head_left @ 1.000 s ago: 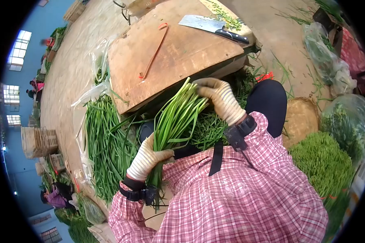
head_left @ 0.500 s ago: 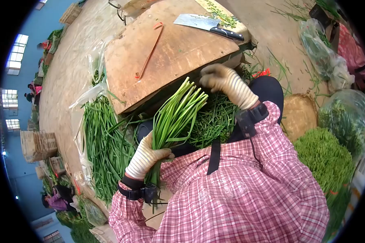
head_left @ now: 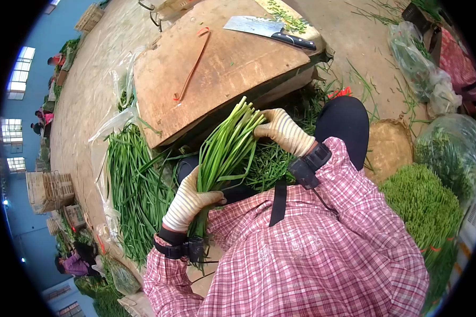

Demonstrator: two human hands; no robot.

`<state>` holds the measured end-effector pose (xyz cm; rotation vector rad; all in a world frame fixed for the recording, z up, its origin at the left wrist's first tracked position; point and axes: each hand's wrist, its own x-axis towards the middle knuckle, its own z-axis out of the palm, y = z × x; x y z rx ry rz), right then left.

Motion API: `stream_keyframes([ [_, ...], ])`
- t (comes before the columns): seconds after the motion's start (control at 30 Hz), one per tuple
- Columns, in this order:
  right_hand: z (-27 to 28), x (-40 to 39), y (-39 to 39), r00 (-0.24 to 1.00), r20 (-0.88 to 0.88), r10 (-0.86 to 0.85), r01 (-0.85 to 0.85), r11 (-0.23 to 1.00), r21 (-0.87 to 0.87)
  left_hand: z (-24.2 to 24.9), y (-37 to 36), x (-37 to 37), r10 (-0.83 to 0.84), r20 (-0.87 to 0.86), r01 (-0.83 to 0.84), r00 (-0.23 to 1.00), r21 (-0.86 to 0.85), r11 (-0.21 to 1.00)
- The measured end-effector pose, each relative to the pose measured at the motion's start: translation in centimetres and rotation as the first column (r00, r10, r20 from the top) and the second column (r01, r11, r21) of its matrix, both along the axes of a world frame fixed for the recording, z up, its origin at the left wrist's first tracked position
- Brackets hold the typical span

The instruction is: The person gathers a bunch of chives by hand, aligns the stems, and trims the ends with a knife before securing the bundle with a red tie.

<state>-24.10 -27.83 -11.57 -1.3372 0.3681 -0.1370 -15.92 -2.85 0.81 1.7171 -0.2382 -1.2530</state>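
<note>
Left hand [head_left: 188, 203] was clenched round the chive bundle [head_left: 225, 150] over the lap, right hand [head_left: 283, 129] fingers pressed on its pale tips; loose grip could let stalks slide out.

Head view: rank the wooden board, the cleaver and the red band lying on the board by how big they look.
1. wooden board, by far the largest.
2. and 3. cleaver and red band: similar in length, so unranked; the band is far thinner.
</note>
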Motion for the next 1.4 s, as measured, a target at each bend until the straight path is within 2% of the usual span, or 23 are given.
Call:
stream_keyframes([
  [0.03,0.0,-0.1,0.3,0.999,0.036,-0.032,0.028,0.993,0.114,0.0,0.1,0.0,0.026,-0.048,-0.028,0.999,-0.03,0.999],
  [0.2,0.1,0.7,2.2,0.964,0.063,-0.258,0.256,0.966,0.034,0.0,0.3,0.3,0.041,-0.113,-0.046,0.993,-0.039,0.998],
  [0.27,0.8,0.5,2.4,0.932,0.031,-0.361,0.335,0.892,0.302,0.1,0.4,0.5,0.06,-0.171,-0.068,0.983,-0.04,0.997],
  [0.33,0.3,1.4,1.9,0.797,0.126,-0.59,0.5,0.762,0.411,0.0,0.9,0.9,0.048,-0.175,-0.057,0.983,-0.045,0.997],
  [0.4,0.0,0.3,-1.3,0.842,0.009,-0.539,0.461,0.728,0.506,0.0,1.2,1.0,0.04,-0.177,-0.05,0.983,-0.05,0.998],
  [0.43,-0.3,-0.7,-3.0,0.891,-0.041,-0.451,0.45,0.87,0.202,0.3,1.3,1.0,0.066,-0.149,-0.072,0.987,-0.04,0.997],
  [0.47,-1.9,-1.2,-4.7,0.926,-0.064,-0.372,0.307,0.84,-0.447,0.5,1.4,1.1,0.093,-0.121,-0.097,0.988,-0.034,0.995],
  [0.53,1.5,-2.6,-3.5,0.902,0.241,-0.358,0.317,0.172,-0.933,0.0,1.5,1.4,0.103,-0.087,-0.106,0.991,-0.029,0.994],
  [0.6,5.0,-1.9,-0.1,0.961,0.044,-0.274,0.254,0.805,-0.537,-0.4,1.0,1.4,0.1,-0.043,-0.102,0.994,-0.036,0.994],
  [0.67,7.0,-0.7,2.2,0.991,-0.048,-0.125,0.112,0.97,-0.214,0.0,0.0,1.0,0.088,-0.006,-0.088,0.996,-0.022,0.996],
  [0.73,6.9,0.3,2.8,0.979,-0.2,-0.05,0.067,0.994,0.083,0.5,-0.7,0.8,0.015,0.048,-0.015,0.999,0.008,1.0],
  [0.87,5.3,-1.1,1.2,0.944,0.059,-0.325,0.258,0.836,0.484,-0.4,0.8,1.5,0.067,-0.035,-0.068,0.997,-0.023,0.997],
  [0.93,4.4,-3.0,-3.1,0.943,0.288,-0.166,-0.061,0.766,0.639,-0.8,1.7,2.0,0.099,-0.058,-0.1,0.993,-0.011,0.995],
  [0.97,5.9,-3.9,-4.7,0.997,0.04,-0.065,0.049,0.949,0.311,-1.3,2.1,2.1,0.115,-0.044,-0.117,0.992,-0.04,0.992],
  [1.0,5.9,-3.6,-5.4,0.983,-0.182,0.024,-0.027,1.0,-0.013,-1.5,2.3,2.2,0.128,-0.032,-0.13,0.991,-0.067,0.989],
  [1.03,4.5,-2.9,-5.0,0.999,-0.012,-0.04,0.03,0.892,-0.451,-1.5,2.2,2.1,0.125,-0.025,-0.127,0.992,-0.079,0.989],
  [1.07,3.1,-1.9,-4.4,0.986,0.166,-0.025,0.148,0.603,-0.784,-1.4,1.8,2.0,0.12,-0.028,-0.122,0.992,-0.083,0.989],
  [1.13,4.5,0.0,-2.5,0.999,-0.017,-0.034,0.023,0.886,-0.464,-0.9,1.0,1.6,0.098,-0.025,-0.1,0.995,-0.079,0.992],
  [1.2,3.4,1.4,-1.5,0.994,-0.012,0.107,-0.108,0.98,-0.166,-0.6,0.8,1.4,0.076,-0.015,-0.076,0.997,-0.064,0.995],
  [1.27,3.7,1.0,-0.9,0.998,-0.02,0.063,-0.066,0.982,-0.175,-0.2,0.8,1.3,0.078,-0.002,-0.078,0.997,-0.007,0.997],
  [1.3,3.4,1.0,0.0,0.998,0.004,-0.069,0.066,0.975,0.214,-0.5,0.9,1.2,0.085,0.012,-0.085,0.996,-0.019,0.996],
  [1.33,3.1,0.9,0.5,0.98,-0.027,-0.198,0.178,0.802,0.57,-0.5,0.9,1.3,0.09,0.012,-0.09,0.996,-0.018,0.996],
  [1.4,2.8,0.4,0.5,0.978,0.001,-0.21,0.163,0.763,0.626,-0.6,0.8,1.3,0.058,0.045,-0.056,0.997,-0.033,0.998],
])
